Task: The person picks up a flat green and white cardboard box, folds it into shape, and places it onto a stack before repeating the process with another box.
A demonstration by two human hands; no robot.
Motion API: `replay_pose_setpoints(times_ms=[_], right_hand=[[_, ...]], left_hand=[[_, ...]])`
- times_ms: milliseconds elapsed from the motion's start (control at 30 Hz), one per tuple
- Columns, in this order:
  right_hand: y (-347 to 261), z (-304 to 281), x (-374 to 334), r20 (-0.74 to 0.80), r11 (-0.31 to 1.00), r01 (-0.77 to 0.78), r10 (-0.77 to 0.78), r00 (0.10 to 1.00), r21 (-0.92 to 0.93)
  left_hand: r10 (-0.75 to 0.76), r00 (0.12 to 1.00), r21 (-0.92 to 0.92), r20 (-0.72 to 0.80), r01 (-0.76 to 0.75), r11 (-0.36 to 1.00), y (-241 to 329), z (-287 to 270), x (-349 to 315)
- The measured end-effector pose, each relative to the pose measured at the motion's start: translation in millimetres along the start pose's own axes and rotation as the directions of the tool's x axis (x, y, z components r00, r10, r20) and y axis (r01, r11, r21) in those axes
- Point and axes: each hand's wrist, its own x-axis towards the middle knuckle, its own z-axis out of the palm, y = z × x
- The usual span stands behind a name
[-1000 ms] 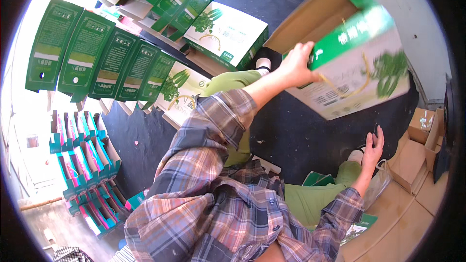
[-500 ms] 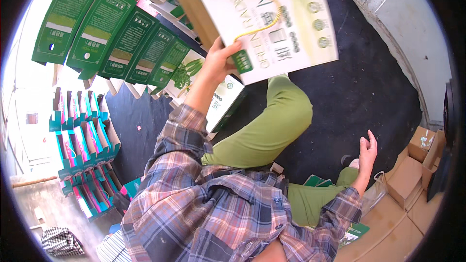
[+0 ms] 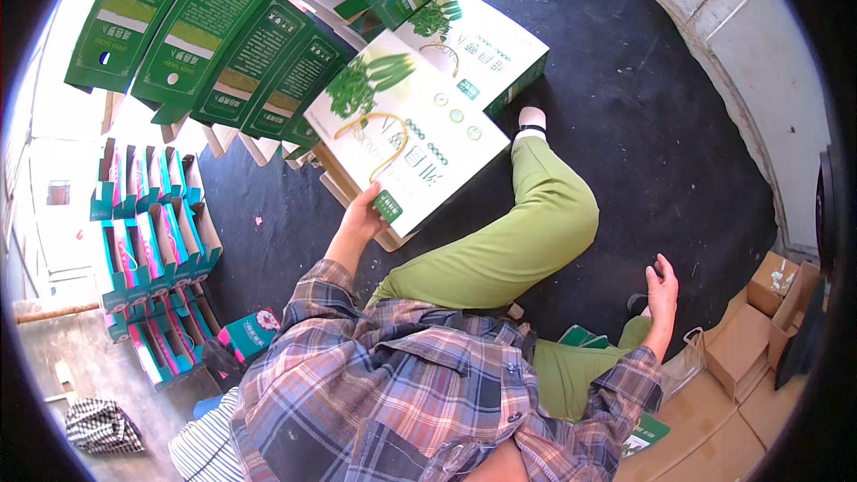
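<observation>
My left hand (image 3: 361, 216) grips the near edge of a white gift box (image 3: 428, 112) printed with green vegetables and fitted with a yellow cord handle. The box is tilted, and some of the hand's fingers are hidden beneath it. Behind it lies a similar white box (image 3: 518, 43) with green sides, partly covered by the held one. My right hand (image 3: 661, 296) hangs out to the right above the dark floor sheet, holding nothing, its fingers apart.
Green boxes (image 3: 201, 31) with raised flaps stand in a row at the upper left. Below them are stacked teal and pink boxes (image 3: 147, 245). Brown cartons (image 3: 736, 348) line the lower right, and a pale wall (image 3: 759, 80) bounds the far right.
My left hand has lowered the white gift box from high up to beside the green row, uncovering the similar box behind. My right hand has shifted only slightly.
</observation>
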Motion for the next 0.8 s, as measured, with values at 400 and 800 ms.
replay_pose_setpoints(times_ms=[400, 800], right_hand=[[6, 3, -4, 0.056, 1.0, -0.008, 0.009, 0.998, -0.005], [2, -3, -12, 0.07, 1.0, -0.014, 0.016, 0.997, -0.023]], left_hand=[[0.033, 0.999, 0.045, -0.025, -0.032, 0.998, 10, -63, -8], [0.08, 0.995, 0.064, 0.051, -0.084, 0.994, 3, -60, -19]])
